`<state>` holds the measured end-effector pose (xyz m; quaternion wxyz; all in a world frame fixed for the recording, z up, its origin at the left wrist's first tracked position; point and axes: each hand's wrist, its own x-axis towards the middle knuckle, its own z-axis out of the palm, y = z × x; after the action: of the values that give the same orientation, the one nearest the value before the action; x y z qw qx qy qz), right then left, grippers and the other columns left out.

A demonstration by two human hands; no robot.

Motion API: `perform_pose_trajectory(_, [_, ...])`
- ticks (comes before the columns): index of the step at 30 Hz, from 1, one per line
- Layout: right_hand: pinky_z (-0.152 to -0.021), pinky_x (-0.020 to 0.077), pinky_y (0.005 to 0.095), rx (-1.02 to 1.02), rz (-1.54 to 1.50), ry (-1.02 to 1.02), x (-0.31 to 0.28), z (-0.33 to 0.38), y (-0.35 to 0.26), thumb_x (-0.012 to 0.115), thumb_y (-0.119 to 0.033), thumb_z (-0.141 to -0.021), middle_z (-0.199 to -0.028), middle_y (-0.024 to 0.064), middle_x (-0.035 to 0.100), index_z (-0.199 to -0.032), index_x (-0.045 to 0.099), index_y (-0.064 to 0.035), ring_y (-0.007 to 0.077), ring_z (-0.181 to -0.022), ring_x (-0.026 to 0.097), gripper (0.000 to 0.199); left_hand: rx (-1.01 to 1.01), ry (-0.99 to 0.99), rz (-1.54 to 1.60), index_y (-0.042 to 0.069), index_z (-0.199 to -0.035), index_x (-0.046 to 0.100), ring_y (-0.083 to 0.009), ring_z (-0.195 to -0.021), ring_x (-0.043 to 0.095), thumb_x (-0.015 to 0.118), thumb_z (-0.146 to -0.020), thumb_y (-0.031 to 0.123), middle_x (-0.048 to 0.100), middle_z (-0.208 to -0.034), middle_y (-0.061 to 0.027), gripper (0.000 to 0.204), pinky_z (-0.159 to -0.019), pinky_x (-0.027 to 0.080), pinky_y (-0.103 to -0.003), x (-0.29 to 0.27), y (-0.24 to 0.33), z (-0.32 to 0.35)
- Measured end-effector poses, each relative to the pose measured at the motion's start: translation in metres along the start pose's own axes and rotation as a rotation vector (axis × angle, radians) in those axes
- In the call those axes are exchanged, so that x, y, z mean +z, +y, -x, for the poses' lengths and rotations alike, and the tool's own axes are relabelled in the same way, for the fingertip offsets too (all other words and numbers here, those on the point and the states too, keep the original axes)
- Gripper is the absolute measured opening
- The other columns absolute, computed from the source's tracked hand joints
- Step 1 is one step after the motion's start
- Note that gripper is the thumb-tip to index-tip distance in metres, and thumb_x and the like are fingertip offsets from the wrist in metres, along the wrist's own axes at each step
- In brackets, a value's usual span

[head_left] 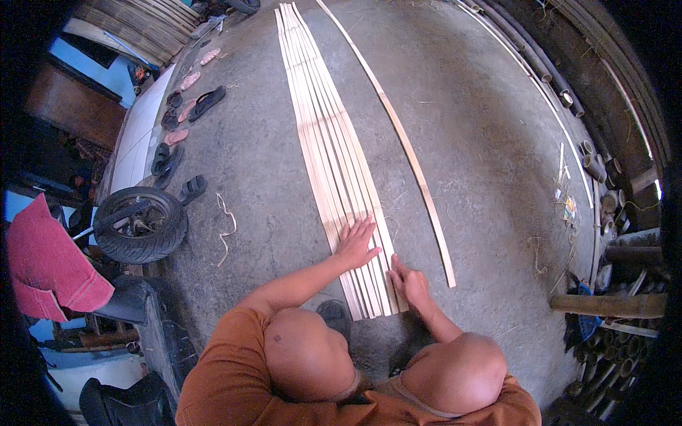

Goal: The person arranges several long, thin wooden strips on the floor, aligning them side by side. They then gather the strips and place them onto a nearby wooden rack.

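Note:
Long, pale bamboo strips [332, 153] lie side by side on the floor, stretching away from me, with narrow gaps between some of them. My left hand [357, 245] rests flat across the near part of the row, palm down and fingers spread. At the right edge of the row is my right hand [412, 284], index finger and thumb extended against the outermost strip; its other fingers are curled and partly hidden. A separate, slightly bowed bamboo strip [407, 145] lies to the right, apart from the row and untouched by either hand.
Left of me stand a motorcycle wheel [142, 226] and a pink cloth [57, 263]. Sandals [206, 103] line a white tiled step [138, 138]. Bamboo poles [607, 305] and cut tubes [595, 168] are piled along the right side. A thin curled shaving [227, 226] lies on the concrete.

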<state>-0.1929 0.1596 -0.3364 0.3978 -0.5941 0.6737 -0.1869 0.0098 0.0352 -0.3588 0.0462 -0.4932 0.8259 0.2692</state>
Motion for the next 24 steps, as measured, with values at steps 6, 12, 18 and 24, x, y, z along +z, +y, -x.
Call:
perform_pose_trajectory(6, [-0.071, 0.0550, 0.0522, -0.047, 0.048, 0.026, 0.004, -0.002, 0.002, 0.061, -0.034, -0.096, -0.081, 0.0287, 0.067, -0.143, 0.055, -0.0174, 0.0451, -0.075, 0.069, 0.050, -0.006, 0.044, 0.009, 0.005, -0.156, 0.026, -0.0377, -0.153, 0.015, 0.060, -0.092, 0.052, 0.016, -0.165, -0.0219, 0.086, -0.121, 0.010, -0.058, 0.002, -0.003, 0.000])
perform_pose_trajectory(12, [-0.066, 0.0559, 0.0530, -0.064, 0.262, -0.010, 0.001, -0.004, 0.004, 0.057, -0.042, -0.097, -0.073, 0.0234, 0.068, -0.148, 0.049, -0.0229, 0.0417, -0.068, 0.070, 0.054, 0.057, 0.079, -0.039, 0.007, -0.154, 0.033, -0.0376, -0.152, 0.019, 0.059, -0.094, 0.049, 0.020, -0.164, -0.0205, 0.077, -0.120, 0.013, -0.058, -0.003, 0.002, 0.002])
perform_pose_trajectory(18, [-0.063, 0.0555, 0.0537, -0.055, 0.362, -0.071, 0.003, -0.003, 0.013, 0.056, -0.042, -0.098, -0.074, 0.0216, 0.069, -0.150, 0.044, -0.0269, 0.0389, -0.069, 0.070, 0.056, 0.278, 0.094, -0.133, 0.004, -0.145, 0.047, -0.0363, -0.146, 0.034, 0.051, -0.100, 0.045, 0.038, -0.156, -0.0203, 0.061, -0.120, 0.017, -0.057, 0.007, 0.004, 0.017])
perform_pose_trajectory(24, [-0.065, 0.0563, 0.0537, -0.062, 0.306, -0.034, 0.007, 0.001, 0.011, 0.057, -0.040, -0.097, -0.079, 0.0205, 0.070, -0.151, 0.042, -0.0282, 0.0396, -0.071, 0.070, 0.057, 0.351, 0.094, -0.174, 0.000, -0.146, 0.043, -0.0365, -0.148, 0.031, 0.048, -0.101, 0.046, 0.036, -0.157, -0.0206, 0.065, -0.121, 0.017, -0.055, 0.012, 0.006, 0.034])
